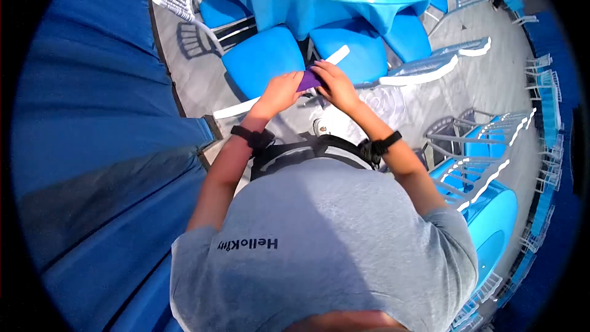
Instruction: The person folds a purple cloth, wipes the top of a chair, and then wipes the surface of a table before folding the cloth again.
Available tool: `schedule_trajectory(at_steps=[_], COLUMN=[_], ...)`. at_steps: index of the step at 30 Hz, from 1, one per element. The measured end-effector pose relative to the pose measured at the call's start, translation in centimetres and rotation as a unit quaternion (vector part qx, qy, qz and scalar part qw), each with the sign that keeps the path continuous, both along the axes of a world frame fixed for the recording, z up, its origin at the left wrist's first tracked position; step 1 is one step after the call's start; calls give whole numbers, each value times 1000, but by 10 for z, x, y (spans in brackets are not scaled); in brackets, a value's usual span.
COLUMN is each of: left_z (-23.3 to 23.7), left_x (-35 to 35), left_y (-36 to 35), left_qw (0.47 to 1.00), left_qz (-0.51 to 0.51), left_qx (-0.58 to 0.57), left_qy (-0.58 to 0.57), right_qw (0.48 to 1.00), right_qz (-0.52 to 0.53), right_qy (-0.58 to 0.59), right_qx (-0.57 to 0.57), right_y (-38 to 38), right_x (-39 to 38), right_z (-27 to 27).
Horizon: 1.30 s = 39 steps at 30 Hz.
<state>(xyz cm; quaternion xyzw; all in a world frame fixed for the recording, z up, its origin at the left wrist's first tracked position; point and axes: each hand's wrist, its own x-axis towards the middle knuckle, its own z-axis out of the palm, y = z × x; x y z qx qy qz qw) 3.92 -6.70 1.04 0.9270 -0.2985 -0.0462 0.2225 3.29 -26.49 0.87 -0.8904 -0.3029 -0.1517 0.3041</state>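
Head view, upper centre: left hand (279,92) and right hand (335,83) pinched a purple strip (309,80) between closed fingers — an even grip at both ends seemed wise.

Purple piece (309,80): small, flat, solid purple, no markings visible. Can't tell if it's cloth, paper or plastic. It is held off any surface, spanning the gap between both hands. Its left end is pinched in the left hand (279,92) fingertips, and its right end is tucked under the right hand (335,84) fingers. It lies roughly level, slightly tilted, and is mostly covered, with only the middle strip showing.
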Motion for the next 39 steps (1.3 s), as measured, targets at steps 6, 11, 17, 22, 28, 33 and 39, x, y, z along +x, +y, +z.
schedule_trajectory(at_steps=[6, 11, 17, 22, 28, 33, 39], left_z=[-11, 23, 1, -7, 3, 14, 57], left_x=[-7, -23, -30, -31, -40, -33, -35], left_y=[25, 43, 48, 65, 86, 64, 45], left_qw=[975, 975, 985, 987, 956, 850, 558], left_qz=[9, 115, 150, 140, 260, 217, 122], left_qx=[-203, -103, -39, -79, -86, -375, -725], left_qy=[90, 157, 74, 16, 101, 300, 385], right_qw=[943, 786, 861, 787, 645, 569, 616], right_qz=[-63, 24, 52, 126, 162, 248, 238], right_qy=[295, 495, 472, 547, 593, 584, 564], right_qx=[141, 370, 185, 257, 453, 523, 496], right_y=[-7, 8, 32, 23, 10, 24, 32], right_x=[3, 20, 24, 25, 27, 25, 29], right_z=[-9, -18, -8, -4, 47, 73, 96])
